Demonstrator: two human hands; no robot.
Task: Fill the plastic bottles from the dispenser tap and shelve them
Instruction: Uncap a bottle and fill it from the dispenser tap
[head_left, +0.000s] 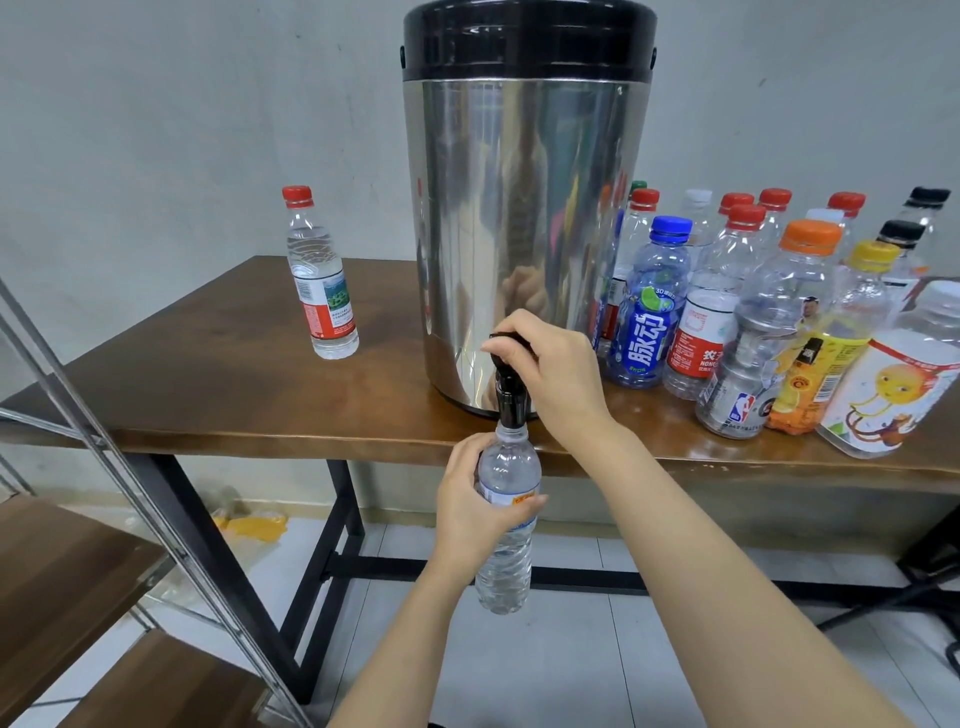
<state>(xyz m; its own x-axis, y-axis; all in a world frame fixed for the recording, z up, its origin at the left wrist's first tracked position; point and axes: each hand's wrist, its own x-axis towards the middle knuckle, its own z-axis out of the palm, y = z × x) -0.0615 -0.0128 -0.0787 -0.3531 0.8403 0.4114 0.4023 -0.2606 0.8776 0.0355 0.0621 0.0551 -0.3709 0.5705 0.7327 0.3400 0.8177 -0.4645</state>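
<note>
left grip (467, 499) curled round the middle of a clear plastic bottle (506, 561), held upright below the near counter (234, 374) edge, its mouth right up at the black tap (511, 410). right grip (556, 374) closed over the tap lever (511, 340). water level in the bottle is hard to read, maybe low. steel dispenser (519, 208) stands at the counter's near edge. red-capped bottle (322, 280) with water stands far left. bunch of capped bottles (647, 322) right of the dispenser. wooden shelf (78, 571) near left.
</note>
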